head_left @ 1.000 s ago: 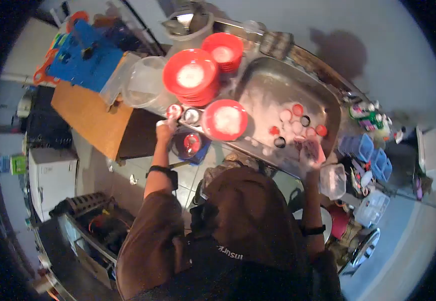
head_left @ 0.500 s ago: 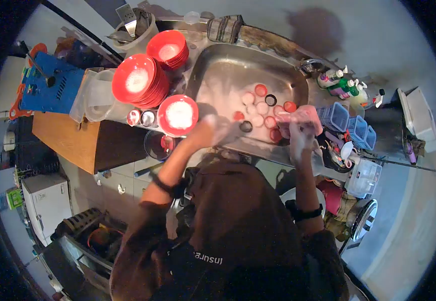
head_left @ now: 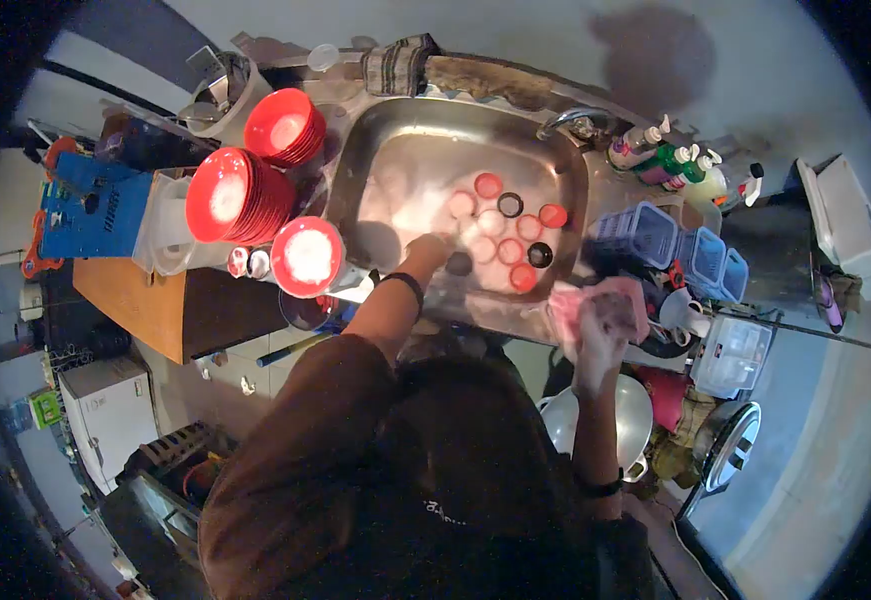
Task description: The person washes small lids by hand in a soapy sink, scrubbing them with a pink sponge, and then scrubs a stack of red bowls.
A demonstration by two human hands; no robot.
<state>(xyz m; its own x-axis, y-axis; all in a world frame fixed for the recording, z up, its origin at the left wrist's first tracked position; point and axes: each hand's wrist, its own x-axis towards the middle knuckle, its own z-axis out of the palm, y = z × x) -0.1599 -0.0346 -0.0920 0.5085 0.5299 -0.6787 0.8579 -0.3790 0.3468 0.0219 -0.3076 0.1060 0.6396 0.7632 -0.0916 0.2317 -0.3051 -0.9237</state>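
My left hand (head_left: 430,247) reaches down into the steel sink (head_left: 365,115), beside several round lids. Its fingers are blurred and partly lost in the bright sink, so their grip does not show. Red, pale pink and black lids lie loose on the sink floor, among them a red lid (head_left: 522,277) and a black lid (head_left: 510,205). Over the sink's front right rim, my right hand (head_left: 600,335) is closed on a pink plastic container (head_left: 630,300), tilted and smeared by motion.
Stacks of red bowls (head_left: 240,195) and a single red bowl (head_left: 307,257) stand left of the sink. A faucet (head_left: 570,120), pump bottles (head_left: 675,165) and blue baskets (head_left: 640,232) are on the right. A metal pot (head_left: 630,415) sits below my right arm.
My left hand has moved from the sink's front left edge into the sink among the lids. My right hand has drawn the pink container back from above the lids toward me. The view has shifted.
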